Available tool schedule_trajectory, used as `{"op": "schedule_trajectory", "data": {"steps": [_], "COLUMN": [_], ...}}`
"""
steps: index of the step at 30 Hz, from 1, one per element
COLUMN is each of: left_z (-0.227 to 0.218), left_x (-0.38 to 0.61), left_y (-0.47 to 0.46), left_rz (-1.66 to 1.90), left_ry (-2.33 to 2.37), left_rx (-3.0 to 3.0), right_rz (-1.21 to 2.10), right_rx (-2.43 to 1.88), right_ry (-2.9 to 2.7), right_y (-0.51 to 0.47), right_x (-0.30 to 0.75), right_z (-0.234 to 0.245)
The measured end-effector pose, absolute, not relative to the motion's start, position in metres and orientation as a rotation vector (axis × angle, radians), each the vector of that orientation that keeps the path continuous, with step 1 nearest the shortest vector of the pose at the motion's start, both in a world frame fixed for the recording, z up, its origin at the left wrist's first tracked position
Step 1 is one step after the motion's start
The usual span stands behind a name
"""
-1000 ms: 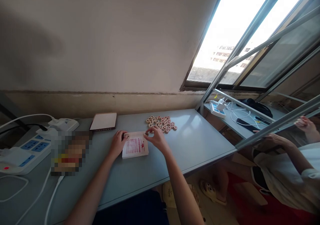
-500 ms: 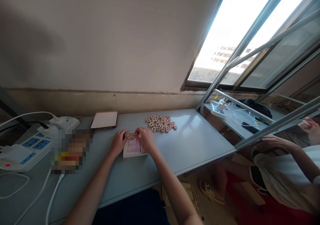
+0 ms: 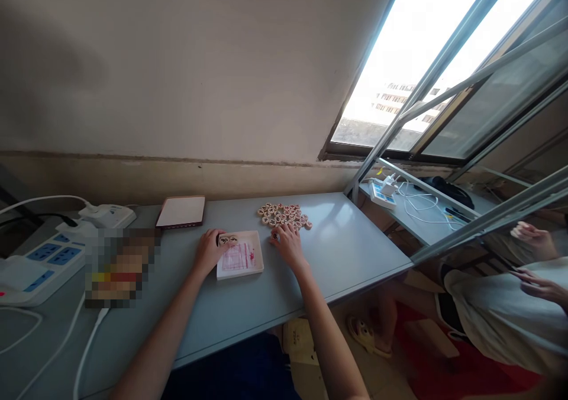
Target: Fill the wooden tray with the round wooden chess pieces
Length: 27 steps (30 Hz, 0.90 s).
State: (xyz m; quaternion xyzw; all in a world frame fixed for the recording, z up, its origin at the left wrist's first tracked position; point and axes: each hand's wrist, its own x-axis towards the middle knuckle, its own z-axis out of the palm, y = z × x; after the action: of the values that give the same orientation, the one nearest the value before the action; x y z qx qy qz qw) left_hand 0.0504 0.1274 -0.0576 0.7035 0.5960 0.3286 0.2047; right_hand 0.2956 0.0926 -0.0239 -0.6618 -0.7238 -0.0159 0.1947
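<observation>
A shallow white box (image 3: 240, 261) with a red-printed sheet inside lies on the grey table (image 3: 248, 305). Two round wooden game pieces (image 3: 228, 240) sit in its far left corner. My left hand (image 3: 207, 250) rests on the box's left edge, fingers curled against it beside those pieces. My right hand (image 3: 287, 244) is at the near edge of a pile of several round wooden pieces (image 3: 284, 216), its fingertips pinching at one piece.
A flat white-topped lid (image 3: 180, 212) lies behind the box. White power strips (image 3: 42, 260) and cables sit at the left. Another person (image 3: 501, 305) sits at the right, below a second table with chargers (image 3: 384, 190). The window frame (image 3: 426, 92) stands open.
My right hand left the box's far left corner, where two pieces now lie, and moved right to the pile. My left hand stayed on the box.
</observation>
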Motion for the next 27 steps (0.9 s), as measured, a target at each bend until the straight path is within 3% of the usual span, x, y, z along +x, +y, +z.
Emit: {"op": "schedule_trajectory", "data": {"steps": [8,19,27], "left_z": [-0.064,-0.069,-0.069], "left_x": [0.049,0.046,0.046], "left_y": [0.129,0.132,0.131], "left_rz": [0.965,0.974,0.968], "left_ry": [1.657,1.622,1.623], "left_rx": [1.993,2.071,2.064], "right_rz": [0.359,0.114,0.197], "right_rx": [-1.457,-1.413,-1.382], "right_ry": [-1.981,-2.289,-2.199], "right_y": [0.094,0.103,0.109], "right_x": [0.266,0.221,0.233], "right_z": [-0.009,-0.020,-0.021]}}
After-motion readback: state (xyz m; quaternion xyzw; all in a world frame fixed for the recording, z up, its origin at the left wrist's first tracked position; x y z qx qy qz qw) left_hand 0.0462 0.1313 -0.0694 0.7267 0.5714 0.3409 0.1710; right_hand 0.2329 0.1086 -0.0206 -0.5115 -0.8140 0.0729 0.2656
